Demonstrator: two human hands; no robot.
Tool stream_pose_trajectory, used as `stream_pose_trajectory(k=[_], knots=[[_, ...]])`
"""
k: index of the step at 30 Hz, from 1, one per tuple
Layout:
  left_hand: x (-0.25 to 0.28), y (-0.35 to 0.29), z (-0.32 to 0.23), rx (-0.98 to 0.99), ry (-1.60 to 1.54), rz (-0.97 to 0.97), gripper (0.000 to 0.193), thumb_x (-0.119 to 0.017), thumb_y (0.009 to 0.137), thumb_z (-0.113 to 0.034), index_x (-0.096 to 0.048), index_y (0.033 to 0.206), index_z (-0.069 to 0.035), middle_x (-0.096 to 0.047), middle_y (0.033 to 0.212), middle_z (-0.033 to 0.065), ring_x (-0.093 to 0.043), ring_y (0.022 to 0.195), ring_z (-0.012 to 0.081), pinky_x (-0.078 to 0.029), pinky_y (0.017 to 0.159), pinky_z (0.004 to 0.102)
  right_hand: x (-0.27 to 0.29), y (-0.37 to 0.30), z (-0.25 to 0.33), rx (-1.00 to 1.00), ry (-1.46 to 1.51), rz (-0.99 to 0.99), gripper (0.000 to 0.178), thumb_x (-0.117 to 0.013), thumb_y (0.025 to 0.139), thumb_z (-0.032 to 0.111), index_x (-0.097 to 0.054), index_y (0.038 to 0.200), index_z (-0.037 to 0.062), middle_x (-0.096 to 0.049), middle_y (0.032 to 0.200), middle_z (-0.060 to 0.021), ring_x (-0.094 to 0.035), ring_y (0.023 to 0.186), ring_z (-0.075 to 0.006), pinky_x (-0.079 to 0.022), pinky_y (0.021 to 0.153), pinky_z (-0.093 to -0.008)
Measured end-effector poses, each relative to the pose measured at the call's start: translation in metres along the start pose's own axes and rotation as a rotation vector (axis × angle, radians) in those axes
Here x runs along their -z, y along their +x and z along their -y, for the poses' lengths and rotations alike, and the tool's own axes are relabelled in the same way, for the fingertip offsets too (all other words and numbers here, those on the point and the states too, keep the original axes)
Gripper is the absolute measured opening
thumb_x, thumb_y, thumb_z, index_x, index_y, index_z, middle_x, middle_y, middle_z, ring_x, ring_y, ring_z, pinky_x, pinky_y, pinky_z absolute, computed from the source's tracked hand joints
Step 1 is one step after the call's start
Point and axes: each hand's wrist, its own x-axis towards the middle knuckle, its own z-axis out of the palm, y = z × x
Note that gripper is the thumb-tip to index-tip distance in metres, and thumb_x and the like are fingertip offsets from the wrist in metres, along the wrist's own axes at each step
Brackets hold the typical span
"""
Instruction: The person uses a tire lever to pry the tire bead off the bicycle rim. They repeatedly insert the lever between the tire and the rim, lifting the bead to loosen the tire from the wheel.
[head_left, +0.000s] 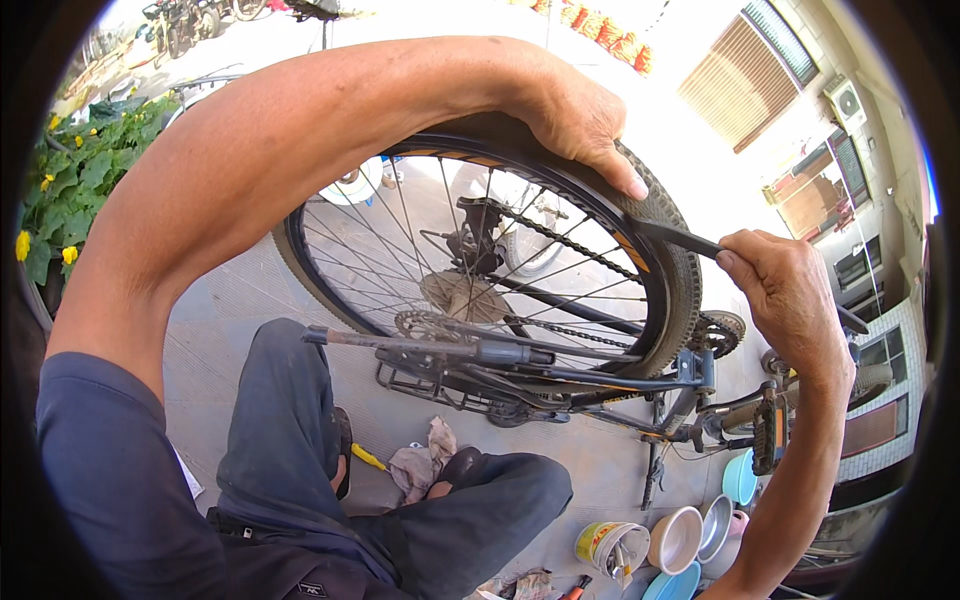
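Note:
A bicycle wheel (655,290) with a knobbly black tire (684,285) stands tilted in front of me, with the bicycle frame (620,378) lying on its side. My left hand (585,120) reaches over the top of the wheel and grips the tire, thumb pressed on its side; the other fingers are mostly hidden. In my closed right hand (785,290) is a long dark tire lever (682,238). Its tip meets the tire beside the rim, close to my left thumb, and its other end sticks out behind my hand. The chain (570,240) and rear sprockets (465,297) show through the spokes.
Beside my bent legs lie a rag (422,462) and a yellow-handled tool (368,457). At lower right stand a bucket of tools (612,550), a pale basin (676,540) and a turquoise basin (740,478). Leafy plants (90,170) grow at far left; a building is at right.

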Motion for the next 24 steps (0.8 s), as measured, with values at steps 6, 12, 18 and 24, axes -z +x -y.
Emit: stream_pose_trajectory(k=[6,12,18,24], knots=[[0.002,0.0,-0.001,-0.011,0.02,0.007,0.067,-0.063,0.09,-0.061,-0.073,0.081,0.004,-0.065,0.065,0.014,-0.061,0.061,0.0244,-0.049,0.061,0.0407,0.009,0.038,-0.01,0.146,-0.288,-0.039,0.058,-0.071,0.089,0.051,-0.059,0.052,0.0081,-0.035,0.037,-0.0008,-0.03,0.036,-0.0154,-0.027,0.043,-0.0351],[0.002,-0.001,-0.001,-0.002,-0.02,0.011,0.067,-0.061,0.092,-0.061,-0.073,0.08,0.003,-0.064,0.064,0.0121,-0.06,0.059,0.0224,-0.048,0.058,0.039,0.001,0.078,-0.019,0.211,-0.304,0.055,0.074,-0.061,0.088,0.069,-0.056,0.047,0.0084,-0.032,0.036,0.0017,-0.029,0.033,-0.0108,-0.022,0.039,-0.0311],[0.002,0.001,0.001,-0.023,-0.055,0.017,0.069,-0.058,0.094,-0.063,-0.073,0.078,0.002,-0.062,0.061,0.0097,-0.056,0.055,0.0189,-0.046,0.054,0.0372,-0.005,0.089,-0.025,0.122,-0.165,0.221,0.075,-0.063,0.086,0.07,-0.065,0.053,0.0028,-0.04,0.036,-0.0006,-0.037,0.032,-0.0105,-0.027,0.036,-0.0302],[-0.001,0.008,0.009,-0.042,-0.086,0.058,0.073,-0.055,0.094,-0.066,-0.072,0.078,0.003,-0.062,0.061,0.01,-0.055,0.055,0.0191,-0.045,0.054,0.0374,0.0,0.096,-0.01,0.414,-0.363,0.029,0.061,-0.073,0.082,0.06,-0.067,0.054,0.0054,-0.043,0.037,-0.0032,-0.037,0.033,-0.0136,-0.029,0.04,-0.0317]])
